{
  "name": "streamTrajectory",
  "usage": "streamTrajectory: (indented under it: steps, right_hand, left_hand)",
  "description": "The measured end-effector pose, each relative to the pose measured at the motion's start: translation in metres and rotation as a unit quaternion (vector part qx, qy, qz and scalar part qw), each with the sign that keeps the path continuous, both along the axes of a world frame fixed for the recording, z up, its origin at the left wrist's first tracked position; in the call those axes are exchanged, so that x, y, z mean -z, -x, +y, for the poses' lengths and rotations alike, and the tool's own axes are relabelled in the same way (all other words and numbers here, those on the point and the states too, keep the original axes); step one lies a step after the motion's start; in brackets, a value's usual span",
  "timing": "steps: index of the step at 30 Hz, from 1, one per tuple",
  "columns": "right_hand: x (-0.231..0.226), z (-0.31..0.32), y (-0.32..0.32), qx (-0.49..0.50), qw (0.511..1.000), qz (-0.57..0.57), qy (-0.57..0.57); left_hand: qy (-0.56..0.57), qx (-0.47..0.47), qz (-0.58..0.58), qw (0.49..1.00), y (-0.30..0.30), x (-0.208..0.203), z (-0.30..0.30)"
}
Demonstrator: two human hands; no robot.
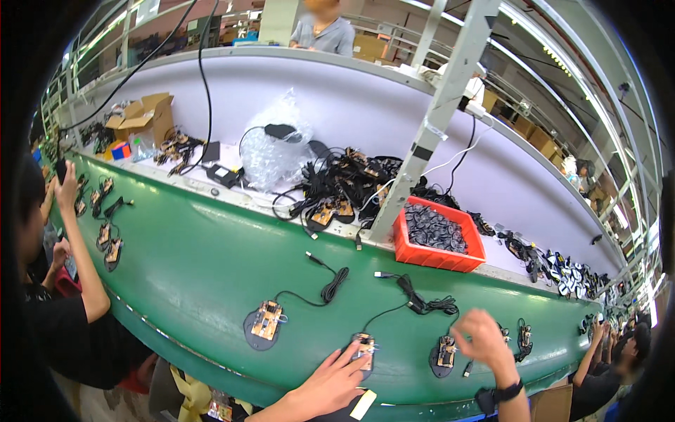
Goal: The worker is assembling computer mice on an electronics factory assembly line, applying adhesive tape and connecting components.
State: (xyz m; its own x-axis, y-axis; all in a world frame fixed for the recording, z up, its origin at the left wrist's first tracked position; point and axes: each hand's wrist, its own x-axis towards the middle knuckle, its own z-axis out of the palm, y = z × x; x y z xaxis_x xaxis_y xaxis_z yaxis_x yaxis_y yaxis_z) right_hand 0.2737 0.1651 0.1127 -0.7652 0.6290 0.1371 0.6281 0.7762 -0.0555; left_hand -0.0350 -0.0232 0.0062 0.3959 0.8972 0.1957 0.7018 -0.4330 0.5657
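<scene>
A: Where is the central board assembly [365, 343] relative to the left hand [332, 380]?
B: On the green bench [197, 264], directly at the fingertips. A tan circuit board sits on a dark rounded base; the hand comes in from the lower left and covers part of its near side.

A: State of that hand?
B: Fingers extended and slightly parted, palm down, laid over the board. Contact, no visible grip.

A: And the right hand [485, 339]?
B: Raised above the bench, fingers bent inward, opening narrow. Cannot tell whether anything is held between them. Dark band [508, 391] at the wrist.

A: Nearest thing to it?
B: A second board assembly [446, 353], lying just left of the hand in view, on a similar dark base. Contact not evident.

A: Cabling?
B: A black cable [382, 315] leads from the far end of the central assembly toward a tied black bundle [416, 301].

A: Surroundings?
B: Third board assembly [267, 325] to the left, well apart from the left hand, its coiled cable [335, 285] beyond it. Past the bench's far edge: red bin [437, 261] of small dark parts, and beside it a heap of black cables and boards [344, 184].
</scene>
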Motion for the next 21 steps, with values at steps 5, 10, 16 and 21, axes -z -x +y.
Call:
streamTrajectory:
  steps: [5, 10, 16, 21]
  right_hand:
    - [-0.009, 0.124, 0.096, -0.03, 0.993, 0.116, -0.003]
    - [0.04, 0.234, 0.13, 0.159, 0.986, 0.044, 0.009]
    - [0.063, 0.254, 0.123, 0.201, 0.972, 0.118, -0.029]
    - [0.036, 0.228, 0.119, 0.146, 0.972, 0.163, -0.081]
  left_hand:
    - [-0.025, -0.043, -0.012, 0.999, 0.001, -0.007, -0.033]
    - [-0.05, -0.084, -0.127, 0.987, -0.003, 0.012, -0.051]
    - [-0.027, -0.073, -0.079, 0.994, -0.001, 0.009, -0.046]
    - [-0.032, -0.078, -0.062, 0.994, 0.006, 0.002, -0.046]
